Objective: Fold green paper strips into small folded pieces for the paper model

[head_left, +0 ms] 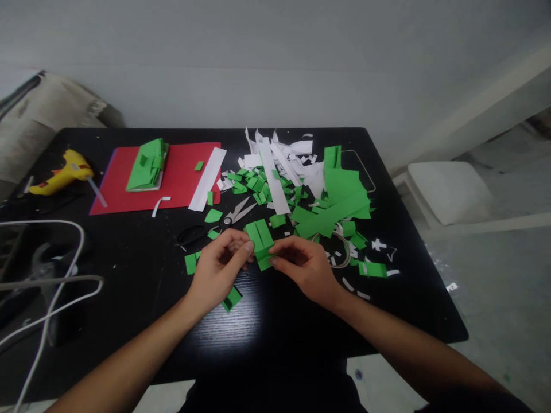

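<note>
Between my two hands, just above the black table, is a folded green paper piece [260,241] with creases across it. My left hand [224,264] pinches its left edge with thumb and fingers. On the other side, my right hand [303,264] grips the right edge between thumb and fingertips. Scissors [236,213] lie with blades apart beyond my left hand, their dark handles toward the left. Small green paper pieces [232,298] lie below and beside my left hand. A roll of tape [344,252] rests right of my right hand, partly covered by paper.
A yellow glue gun [64,175] lies at the left of the black table [142,275]. A red sheet [183,172] carries a folded green paper bundle [146,166]. White scraps [297,152], green scraps and larger green sheets [344,192] are heaped centre-right. White cable [81,246] loops at the left.
</note>
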Motion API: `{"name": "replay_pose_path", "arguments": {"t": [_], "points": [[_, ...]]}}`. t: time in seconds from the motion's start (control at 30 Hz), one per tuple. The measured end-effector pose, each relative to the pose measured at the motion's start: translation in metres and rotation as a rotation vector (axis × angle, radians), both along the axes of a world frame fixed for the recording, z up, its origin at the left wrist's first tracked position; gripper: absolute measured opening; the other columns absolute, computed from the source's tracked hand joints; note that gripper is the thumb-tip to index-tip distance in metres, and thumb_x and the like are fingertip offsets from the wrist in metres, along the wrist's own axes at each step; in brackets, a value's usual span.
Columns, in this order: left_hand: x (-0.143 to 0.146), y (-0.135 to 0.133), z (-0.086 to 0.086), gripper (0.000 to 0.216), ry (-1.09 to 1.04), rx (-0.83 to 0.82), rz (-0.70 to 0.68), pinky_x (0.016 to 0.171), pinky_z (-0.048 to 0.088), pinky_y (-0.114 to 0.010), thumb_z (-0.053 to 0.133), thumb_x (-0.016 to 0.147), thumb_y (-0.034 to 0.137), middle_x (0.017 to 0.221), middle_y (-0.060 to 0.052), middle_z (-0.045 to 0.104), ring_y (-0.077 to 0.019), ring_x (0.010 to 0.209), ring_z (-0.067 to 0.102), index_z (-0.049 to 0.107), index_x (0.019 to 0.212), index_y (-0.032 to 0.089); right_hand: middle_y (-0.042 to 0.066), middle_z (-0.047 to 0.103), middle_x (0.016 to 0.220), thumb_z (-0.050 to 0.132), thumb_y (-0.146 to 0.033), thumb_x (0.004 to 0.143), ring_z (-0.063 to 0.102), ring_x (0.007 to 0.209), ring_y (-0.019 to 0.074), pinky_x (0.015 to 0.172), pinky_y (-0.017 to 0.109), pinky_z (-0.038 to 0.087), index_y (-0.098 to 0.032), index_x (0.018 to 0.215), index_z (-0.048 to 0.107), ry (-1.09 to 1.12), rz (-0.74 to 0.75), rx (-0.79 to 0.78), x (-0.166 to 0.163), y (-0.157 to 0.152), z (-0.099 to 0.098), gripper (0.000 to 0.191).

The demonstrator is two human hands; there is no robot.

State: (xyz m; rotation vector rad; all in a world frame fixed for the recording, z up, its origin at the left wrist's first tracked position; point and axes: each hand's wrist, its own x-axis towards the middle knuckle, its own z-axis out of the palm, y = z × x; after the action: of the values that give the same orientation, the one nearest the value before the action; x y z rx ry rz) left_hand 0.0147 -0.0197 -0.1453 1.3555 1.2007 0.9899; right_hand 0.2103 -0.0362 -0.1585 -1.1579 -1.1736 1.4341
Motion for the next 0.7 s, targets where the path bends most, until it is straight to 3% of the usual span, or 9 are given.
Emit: {"name": "replay_pose_path", "arguments": {"t": [0.1, 0.23, 0.37, 0.53, 0.7], "points": [[-0.011, 0.007, 0.005, 0.018, 0.204, 0.141, 0.040, 0.063, 0.051, -0.026, 0.062, 0.097, 0.036, 0.079, -0.001, 0.069, -0.0145, 0.067, 0.064, 0.067, 0.100, 0.019, 0.002, 0.078, 0.089, 0.082, -0.020, 0.077, 0.074, 0.084, 0.0181, 0.081, 0.034, 0.062, -0.024, 0.088, 0.078, -0.015, -0.022, 0.000, 0.001, 0.002, 0.000, 0.011], [-0.036, 0.024, 0.015, 0.014, 0.704, 0.344, 0.068, 0.068, 0.049, -0.032, 0.059, 0.094, 0.033, 0.086, -0.004, 0.071, -0.0198, 0.072, 0.064, 0.066, 0.092, 0.021, 0.002, 0.076, 0.086, 0.081, -0.021, 0.078, 0.072, 0.080, 0.0179, 0.077, 0.034, 0.062, -0.024, 0.088, 0.078, -0.035, -0.037, 0.015, 0.003, 0.004, -0.001, 0.011], [-0.056, 0.035, 0.015, 0.016, 1.131, 0.323, -0.037, 0.078, 0.051, -0.044, 0.061, 0.088, 0.034, 0.102, -0.013, 0.069, -0.0355, 0.096, 0.066, 0.064, 0.097, 0.021, 0.002, 0.076, 0.090, 0.083, -0.022, 0.076, 0.072, 0.083, 0.0180, 0.078, 0.033, 0.062, -0.023, 0.094, 0.075, 0.012, -0.074, 0.019, 0.004, 0.007, -0.004, 0.020], [-0.067, 0.036, 0.009, 0.028, 1.203, 0.291, -0.122, 0.081, 0.052, -0.052, 0.063, 0.088, 0.043, 0.104, -0.018, 0.070, -0.0420, 0.098, 0.066, 0.063, 0.103, 0.019, 0.002, 0.076, 0.098, 0.082, -0.021, 0.077, 0.073, 0.089, 0.0188, 0.078, 0.033, 0.063, -0.026, 0.107, 0.072, 0.064, -0.072, 0.005, 0.004, 0.009, -0.004, 0.032], [-0.076, 0.037, 0.007, 0.033, 1.192, 0.277, -0.130, 0.080, 0.052, -0.054, 0.069, 0.085, 0.048, 0.100, -0.019, 0.071, -0.0441, 0.093, 0.068, 0.066, 0.101, 0.020, 0.002, 0.076, 0.098, 0.080, -0.018, 0.078, 0.072, 0.087, 0.0175, 0.076, 0.033, 0.062, -0.027, 0.108, 0.074, 0.083, -0.068, 0.016, 0.005, 0.009, -0.002, 0.032]]}}
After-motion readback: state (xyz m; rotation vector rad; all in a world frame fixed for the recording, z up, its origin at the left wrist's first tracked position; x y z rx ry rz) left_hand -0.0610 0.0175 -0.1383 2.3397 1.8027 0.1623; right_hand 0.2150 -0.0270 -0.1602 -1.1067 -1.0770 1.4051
